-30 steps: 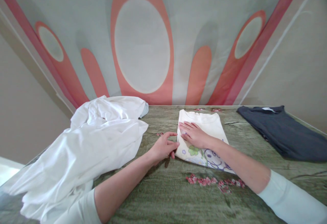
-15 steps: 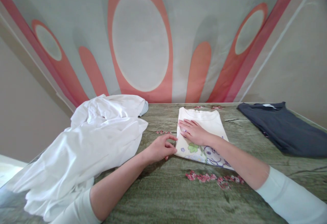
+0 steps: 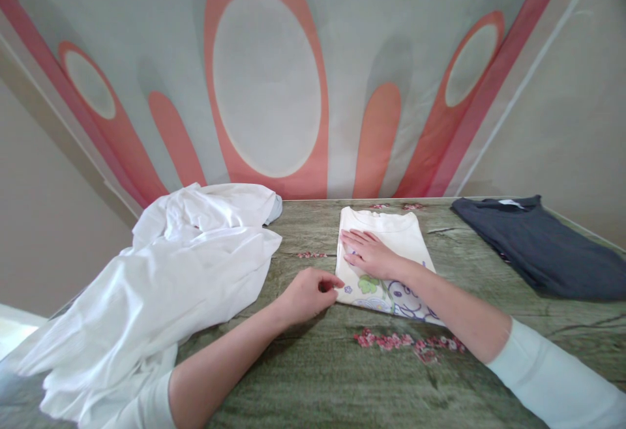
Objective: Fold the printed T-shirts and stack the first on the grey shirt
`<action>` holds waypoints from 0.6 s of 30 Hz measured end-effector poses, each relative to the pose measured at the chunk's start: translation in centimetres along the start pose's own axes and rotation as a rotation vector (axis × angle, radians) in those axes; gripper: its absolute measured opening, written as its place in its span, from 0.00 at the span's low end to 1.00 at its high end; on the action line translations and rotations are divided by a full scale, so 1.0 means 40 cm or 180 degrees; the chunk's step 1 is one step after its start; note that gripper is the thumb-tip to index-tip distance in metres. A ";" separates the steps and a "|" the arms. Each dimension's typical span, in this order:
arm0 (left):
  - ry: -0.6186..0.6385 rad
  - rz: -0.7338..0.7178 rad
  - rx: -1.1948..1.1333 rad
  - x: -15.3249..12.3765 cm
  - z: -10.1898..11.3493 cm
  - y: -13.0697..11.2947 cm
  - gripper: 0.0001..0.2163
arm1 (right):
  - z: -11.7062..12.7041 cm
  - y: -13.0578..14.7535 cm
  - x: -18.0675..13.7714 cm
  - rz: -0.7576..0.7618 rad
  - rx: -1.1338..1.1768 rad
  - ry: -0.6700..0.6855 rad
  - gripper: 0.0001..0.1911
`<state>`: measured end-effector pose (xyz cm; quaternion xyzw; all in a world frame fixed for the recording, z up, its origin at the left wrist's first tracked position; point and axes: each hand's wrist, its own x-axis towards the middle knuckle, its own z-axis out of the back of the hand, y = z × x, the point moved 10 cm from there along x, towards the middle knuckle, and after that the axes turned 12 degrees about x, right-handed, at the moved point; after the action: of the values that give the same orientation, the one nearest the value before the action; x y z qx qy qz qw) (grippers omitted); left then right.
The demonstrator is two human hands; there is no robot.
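A folded cream T-shirt with a green and purple print lies on the green patterned bedcover. My right hand rests flat on top of it, fingers stretched out toward its left edge. My left hand is curled at the shirt's near left corner, thumb and fingertips pinched against the cloth edge.
A loose pile of white garments covers the left of the bed. A folded dark navy shirt lies at the far right. A wall hanging with orange ovals rises behind the bed.
My left hand has slid a little toward me along the shirt's left edge to its near corner and curled tighter. My right hand stays flat on the shirt.
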<state>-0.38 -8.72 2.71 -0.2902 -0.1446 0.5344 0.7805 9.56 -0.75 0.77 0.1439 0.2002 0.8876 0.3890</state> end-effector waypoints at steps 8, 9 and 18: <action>0.0014 0.0226 0.0024 -0.007 -0.003 0.009 0.16 | 0.025 0.013 -0.004 0.0201 0.0112 -0.0367 0.28; -0.0001 0.0264 -0.0062 -0.004 -0.006 0.016 0.16 | 0.028 0.015 -0.005 0.0222 0.0129 -0.0405 0.27; -0.0463 0.0009 0.0207 0.001 0.013 0.007 0.08 | 0.039 0.026 -0.008 0.0398 0.0150 -0.0543 0.22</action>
<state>-0.87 -8.48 2.93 -0.2254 -0.1831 0.5596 0.7762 9.75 -1.27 2.61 0.2403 0.1779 0.8897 0.3450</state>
